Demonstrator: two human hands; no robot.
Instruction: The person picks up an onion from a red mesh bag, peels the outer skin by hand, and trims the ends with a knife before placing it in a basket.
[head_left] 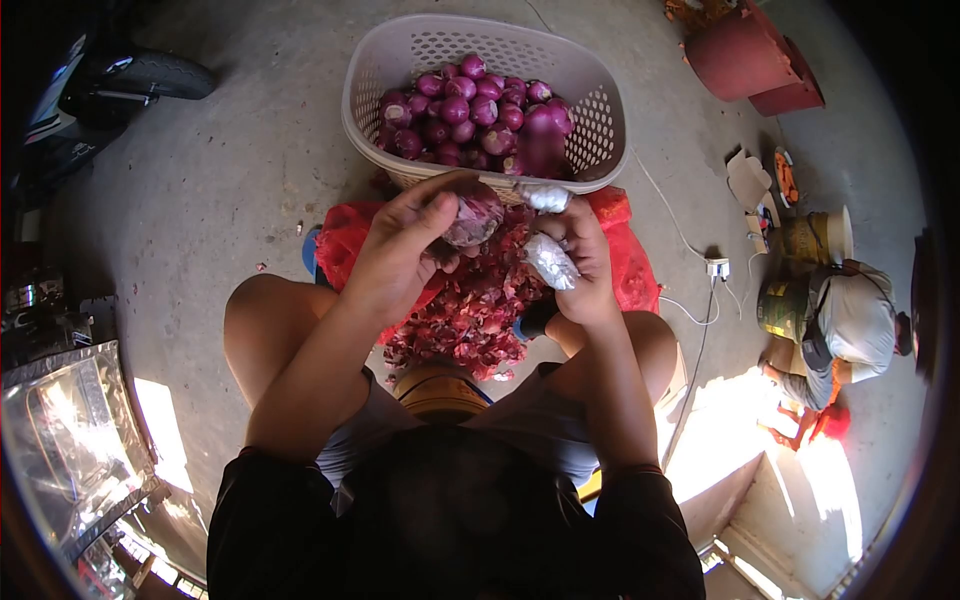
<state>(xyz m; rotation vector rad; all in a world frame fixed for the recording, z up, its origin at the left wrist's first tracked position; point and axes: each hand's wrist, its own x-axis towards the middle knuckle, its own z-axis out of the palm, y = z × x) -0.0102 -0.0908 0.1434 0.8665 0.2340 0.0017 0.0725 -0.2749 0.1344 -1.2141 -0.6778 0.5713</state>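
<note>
My left hand (405, 240) is closed around an onion (473, 215) with dull, papery skin on it, just below the basket's near rim. Silvery wrapping (552, 262) shows at my right hand (588, 250), whose fingers are bent around a small object that I cannot make out; more of the wrapping shows at the fingertips. Beyond both hands stands an oval, perforated basket (365, 85) holding several shiny purple onions (460, 108). Beneath the hands, loose red onion skins (460, 320) lie heaped on red mesh (345, 240) between my legs.
At the right, another person (855, 320) bends over beside buckets (815, 237). Red tubs (740, 55) stand at the upper right. A power socket (717, 268) with cables lies on the floor. A wheel (165, 75) is at the upper left, and a shiny plastic sheet (80, 430) at the lower left.
</note>
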